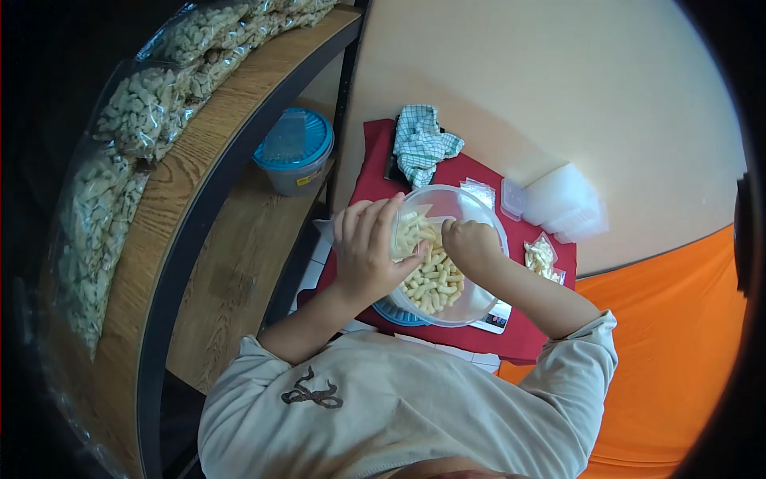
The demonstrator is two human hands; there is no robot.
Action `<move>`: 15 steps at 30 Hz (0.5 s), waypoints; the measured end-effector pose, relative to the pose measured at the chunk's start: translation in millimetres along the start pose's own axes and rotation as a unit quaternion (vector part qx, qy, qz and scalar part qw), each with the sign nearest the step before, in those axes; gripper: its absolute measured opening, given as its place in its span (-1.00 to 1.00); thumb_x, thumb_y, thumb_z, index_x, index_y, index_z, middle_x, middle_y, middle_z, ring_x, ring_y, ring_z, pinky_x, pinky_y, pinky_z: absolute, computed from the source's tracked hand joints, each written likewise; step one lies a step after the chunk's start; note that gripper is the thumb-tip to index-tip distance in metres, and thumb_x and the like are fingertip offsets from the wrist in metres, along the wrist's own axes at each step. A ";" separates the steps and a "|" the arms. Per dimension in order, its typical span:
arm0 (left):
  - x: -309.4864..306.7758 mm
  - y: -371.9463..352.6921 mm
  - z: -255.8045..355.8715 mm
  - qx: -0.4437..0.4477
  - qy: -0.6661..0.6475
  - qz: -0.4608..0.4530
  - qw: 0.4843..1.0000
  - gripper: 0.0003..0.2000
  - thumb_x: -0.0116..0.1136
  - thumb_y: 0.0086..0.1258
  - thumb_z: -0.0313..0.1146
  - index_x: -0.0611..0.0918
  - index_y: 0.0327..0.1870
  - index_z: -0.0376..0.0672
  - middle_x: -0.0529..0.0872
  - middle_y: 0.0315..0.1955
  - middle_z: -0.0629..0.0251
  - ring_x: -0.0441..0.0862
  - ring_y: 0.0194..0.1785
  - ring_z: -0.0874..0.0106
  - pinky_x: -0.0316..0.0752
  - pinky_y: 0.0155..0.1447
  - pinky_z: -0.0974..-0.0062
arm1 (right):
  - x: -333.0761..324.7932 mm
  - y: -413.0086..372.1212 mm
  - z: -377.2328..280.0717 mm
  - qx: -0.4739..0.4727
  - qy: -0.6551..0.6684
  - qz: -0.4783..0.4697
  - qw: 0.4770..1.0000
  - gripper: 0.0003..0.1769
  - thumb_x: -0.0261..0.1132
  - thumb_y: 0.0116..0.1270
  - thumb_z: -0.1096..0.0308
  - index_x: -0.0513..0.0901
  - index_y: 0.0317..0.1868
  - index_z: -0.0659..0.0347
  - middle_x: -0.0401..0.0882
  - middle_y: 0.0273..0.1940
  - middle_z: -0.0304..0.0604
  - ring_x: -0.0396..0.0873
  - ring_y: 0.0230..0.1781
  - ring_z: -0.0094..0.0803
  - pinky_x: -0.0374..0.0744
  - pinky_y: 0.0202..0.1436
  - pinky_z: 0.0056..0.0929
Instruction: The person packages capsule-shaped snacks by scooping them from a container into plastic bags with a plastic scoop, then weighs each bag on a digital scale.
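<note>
Two hands over one round tub [481, 302] of pale snack pieces [435, 283].
Left to right: the left hand [367, 247] is clamped around one clear pouch [409, 231] of pieces, held over the tub likely so spills fall back in; the right hand [472, 246] is curled closed nearby, what it grips partly hidden. On the red-covered desk [527, 343], at least one filled bag [540, 254].
</note>
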State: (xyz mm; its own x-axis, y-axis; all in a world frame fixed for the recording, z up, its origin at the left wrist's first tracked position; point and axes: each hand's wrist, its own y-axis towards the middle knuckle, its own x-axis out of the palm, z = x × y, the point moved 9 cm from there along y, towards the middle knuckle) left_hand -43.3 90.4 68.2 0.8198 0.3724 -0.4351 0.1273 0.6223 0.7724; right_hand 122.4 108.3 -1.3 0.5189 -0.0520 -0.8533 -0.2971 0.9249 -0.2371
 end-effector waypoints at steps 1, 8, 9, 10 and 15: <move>6.5 -0.3 -3.6 -0.009 -0.023 -0.016 1.000 -0.29 0.38 -0.07 -0.18 0.40 0.18 -0.21 0.52 -0.07 0.18 0.42 0.01 0.17 0.22 0.12 0.16 | -2.1 2.6 0.6 0.007 0.014 0.012 1.000 -0.91 0.16 0.18 0.38 0.52 -0.38 0.21 0.62 -0.50 -0.16 0.64 -0.54 -0.34 0.56 -0.58 -0.42; 20.6 -2.0 -14.5 -0.042 -0.092 -0.075 0.992 -0.29 0.34 -0.06 -0.27 0.36 0.20 -0.25 0.53 -0.07 0.14 0.44 0.00 0.18 0.24 0.12 0.19 | 23.5 -1.5 -2.3 0.022 0.214 -0.076 0.974 -0.68 0.15 0.26 0.10 0.61 -0.43 0.17 0.61 -0.53 -0.11 0.62 -0.51 -0.18 0.56 -0.45 -0.21; 23.8 -2.3 -14.7 -0.044 -0.097 -0.088 0.990 -0.29 0.33 -0.05 -0.28 0.34 0.20 -0.28 0.54 -0.07 0.11 0.46 0.00 0.16 0.26 0.12 0.20 | 30.2 -4.4 -7.2 0.031 0.272 -0.083 0.958 -0.68 0.19 0.23 0.07 0.62 -0.43 0.15 0.61 -0.53 -0.11 0.62 -0.46 -0.17 0.55 -0.41 -0.19; 26.2 -2.5 -15.2 -0.044 -0.101 -0.089 0.990 -0.29 0.33 -0.05 -0.28 0.34 0.20 -0.28 0.54 -0.07 0.11 0.46 0.00 0.16 0.26 0.12 0.20 | 33.0 -6.0 -8.6 0.034 0.272 -0.086 0.958 -0.68 0.19 0.23 0.07 0.62 -0.43 0.15 0.61 -0.53 -0.11 0.62 -0.46 -0.17 0.55 -0.41 -0.19; 26.7 -1.2 -17.5 -0.050 -0.109 -0.074 0.990 -0.29 0.34 -0.06 -0.31 0.35 0.19 -0.29 0.55 -0.10 0.10 0.50 -0.05 0.16 0.29 0.09 0.20 | 50.9 -7.3 -8.7 0.084 0.408 -0.157 0.896 -0.69 0.27 0.18 0.06 0.62 -0.46 0.15 0.60 -0.56 -0.16 0.60 -0.52 -0.28 0.53 -0.42 -0.30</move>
State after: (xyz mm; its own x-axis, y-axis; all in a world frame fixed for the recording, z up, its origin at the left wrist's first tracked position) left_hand -31.4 111.7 47.6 0.8990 0.1211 -0.4209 0.2077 0.7282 0.6531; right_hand 144.1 95.6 -47.0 -0.2222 -0.5140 -0.8285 -0.0796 0.8565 -0.5100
